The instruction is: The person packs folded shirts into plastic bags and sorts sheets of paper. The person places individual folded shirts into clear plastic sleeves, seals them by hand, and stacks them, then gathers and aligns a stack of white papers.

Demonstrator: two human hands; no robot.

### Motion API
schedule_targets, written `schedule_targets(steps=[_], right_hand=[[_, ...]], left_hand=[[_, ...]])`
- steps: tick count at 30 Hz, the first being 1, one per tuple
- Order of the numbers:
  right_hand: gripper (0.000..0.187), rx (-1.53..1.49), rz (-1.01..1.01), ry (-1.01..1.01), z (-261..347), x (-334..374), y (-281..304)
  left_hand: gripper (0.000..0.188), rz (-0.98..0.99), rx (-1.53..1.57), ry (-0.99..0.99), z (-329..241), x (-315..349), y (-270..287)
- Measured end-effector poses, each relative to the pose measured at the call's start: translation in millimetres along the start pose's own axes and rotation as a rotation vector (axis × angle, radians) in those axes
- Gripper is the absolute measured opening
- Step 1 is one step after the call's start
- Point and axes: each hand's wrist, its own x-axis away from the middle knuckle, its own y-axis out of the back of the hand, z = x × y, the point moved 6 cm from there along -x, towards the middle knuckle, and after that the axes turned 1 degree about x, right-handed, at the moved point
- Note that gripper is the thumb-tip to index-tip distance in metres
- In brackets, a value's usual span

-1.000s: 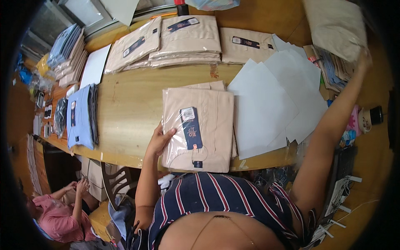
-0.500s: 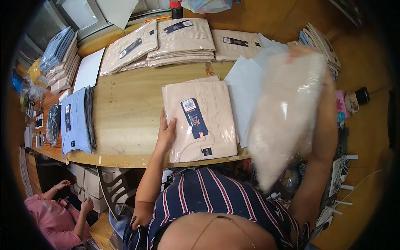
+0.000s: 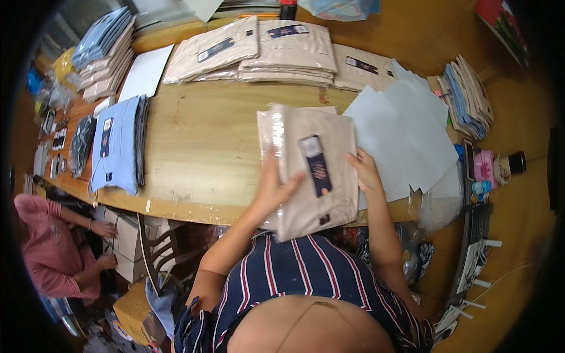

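Note:
A folded beige garment in a clear plastic bag, with a dark hang tag on its front, lies tilted at the table's near edge, right before me. My left hand grips its left side, thumb across the front, where the plastic shines and the hand is slightly blurred. My right hand holds the right edge, its fingertips curled over the side. Beneath it, another beige bagged garment shows along the left and top; how many lie there is hidden.
Beige bagged garments are stacked along the back. White sheets fan out at right, near a mixed blue and beige pile. Blue garments lie left. A co-worker in pink sits lower left beside a carton.
My right hand has brought a bagged garment from the right side down onto the middle pile, uncovering the white sheets. My left hand has moved onto this bag. The whole view has shifted slightly.

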Motion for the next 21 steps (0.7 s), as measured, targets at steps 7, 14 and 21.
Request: schedule_targets(steps=[7, 14, 21], right_hand=[[0.033, -0.145, -0.082, 0.085, 58, 9, 3], [0.034, 0.355, -0.043, 0.022, 18, -40, 6], [0.039, -0.119, 0.107, -0.2, -1, -21, 22]], left_hand=[[0.06, -0.033, 0.49, -0.198, -61, 8, -7], [0.069, -0.302, -0.091, -0.016, 30, -20, -5], [0.049, -0.134, 0.265, -0.238, -24, -7, -14]])
